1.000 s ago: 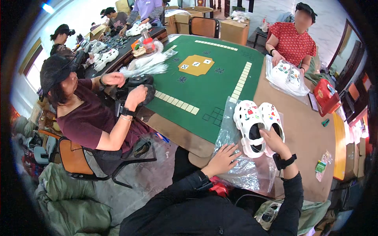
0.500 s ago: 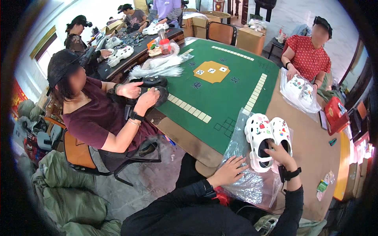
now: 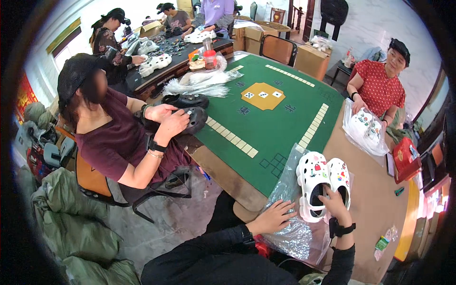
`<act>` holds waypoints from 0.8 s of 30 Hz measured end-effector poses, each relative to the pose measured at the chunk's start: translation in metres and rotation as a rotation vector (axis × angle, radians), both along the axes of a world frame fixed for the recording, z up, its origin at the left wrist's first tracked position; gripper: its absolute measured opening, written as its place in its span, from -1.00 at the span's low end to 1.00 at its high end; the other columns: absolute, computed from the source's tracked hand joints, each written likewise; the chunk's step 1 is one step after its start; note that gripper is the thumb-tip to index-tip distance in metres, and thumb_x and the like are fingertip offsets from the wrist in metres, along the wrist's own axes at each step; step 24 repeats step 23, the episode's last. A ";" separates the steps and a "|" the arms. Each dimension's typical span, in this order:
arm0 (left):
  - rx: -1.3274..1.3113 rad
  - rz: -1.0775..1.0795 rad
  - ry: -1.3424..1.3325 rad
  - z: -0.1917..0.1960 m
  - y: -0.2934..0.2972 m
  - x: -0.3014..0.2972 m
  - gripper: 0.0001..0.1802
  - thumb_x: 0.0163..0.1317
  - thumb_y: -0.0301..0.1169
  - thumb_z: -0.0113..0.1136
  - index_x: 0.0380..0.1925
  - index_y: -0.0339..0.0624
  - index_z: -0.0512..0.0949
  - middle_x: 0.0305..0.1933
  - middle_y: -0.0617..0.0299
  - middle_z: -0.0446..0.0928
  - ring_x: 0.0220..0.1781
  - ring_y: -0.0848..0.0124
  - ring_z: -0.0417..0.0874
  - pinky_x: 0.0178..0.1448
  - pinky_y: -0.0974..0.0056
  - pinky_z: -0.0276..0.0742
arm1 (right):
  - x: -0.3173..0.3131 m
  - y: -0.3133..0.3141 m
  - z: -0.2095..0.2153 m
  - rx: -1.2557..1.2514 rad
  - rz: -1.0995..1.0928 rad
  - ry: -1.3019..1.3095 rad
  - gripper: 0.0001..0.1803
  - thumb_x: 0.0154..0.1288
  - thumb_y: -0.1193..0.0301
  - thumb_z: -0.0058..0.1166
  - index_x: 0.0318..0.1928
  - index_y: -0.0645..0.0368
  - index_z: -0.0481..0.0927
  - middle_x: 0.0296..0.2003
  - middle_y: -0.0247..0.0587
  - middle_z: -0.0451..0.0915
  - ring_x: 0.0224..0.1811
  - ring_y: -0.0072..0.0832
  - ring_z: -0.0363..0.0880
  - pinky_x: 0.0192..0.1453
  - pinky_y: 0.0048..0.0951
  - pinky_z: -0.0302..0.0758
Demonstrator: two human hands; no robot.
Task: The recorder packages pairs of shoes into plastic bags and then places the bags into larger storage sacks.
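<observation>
A pair of white clogs [image 3: 313, 167] with colourful charms sits on a clear plastic bag [image 3: 299, 241] at the table's near right. My right hand [image 3: 334, 205] reaches into the heel openings, its fingers closed over the inner sides where the two clogs meet. Flat on the bag to the left of the clogs lies my left hand [image 3: 274, 217], fingers stretched out and holding nothing. The fingertips of my right hand are partly hidden inside the clogs.
A co-worker at left handles black clogs [image 3: 195, 121]; another at far right holds bagged white clogs [image 3: 365, 124]. The green mat [image 3: 237, 137] spreads beyond my hands. A small green-and-white packet [image 3: 383, 242] and red box [image 3: 406, 159] lie to the right.
The whole view has shifted, so most things appear slightly lower. My hands keep their places on the bag and clogs. The left co-worker's fingers have shifted on the black clog.
</observation>
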State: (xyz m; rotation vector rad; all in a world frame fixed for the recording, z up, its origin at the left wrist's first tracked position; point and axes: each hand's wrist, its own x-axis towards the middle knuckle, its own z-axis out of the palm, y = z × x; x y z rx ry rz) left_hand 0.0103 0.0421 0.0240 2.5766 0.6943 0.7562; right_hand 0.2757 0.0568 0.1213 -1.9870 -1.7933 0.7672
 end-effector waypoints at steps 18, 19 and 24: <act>0.016 0.008 0.011 0.001 -0.001 -0.001 -0.51 0.29 -0.20 0.09 0.22 -0.03 0.44 0.39 0.03 0.28 0.44 0.12 0.24 0.49 -0.01 0.04 | 0.006 0.016 0.003 -0.104 0.055 -0.314 -0.37 0.25 0.06 0.05 0.26 0.11 0.43 0.12 0.25 0.48 0.22 0.15 0.37 0.30 -0.04 0.32; 0.017 0.004 0.002 -0.002 0.000 0.000 -0.51 0.29 -0.20 0.09 0.22 -0.03 0.44 0.39 0.03 0.28 0.44 0.12 0.24 0.49 -0.01 0.04 | 0.012 0.015 -0.002 -0.061 0.065 -0.314 -0.36 0.25 0.06 0.04 0.27 0.09 0.42 0.14 0.26 0.47 0.24 0.15 0.36 0.30 -0.03 0.32; 0.038 0.024 0.004 -0.003 -0.001 0.001 -0.51 0.27 -0.18 0.13 0.19 -0.02 0.46 0.39 0.06 0.28 0.43 0.13 0.26 0.49 -0.01 0.05 | 0.013 0.013 -0.007 -0.131 -0.042 -0.163 -0.33 0.26 0.02 0.02 0.31 0.06 0.37 0.24 0.24 0.36 0.31 0.12 0.30 0.33 -0.03 0.29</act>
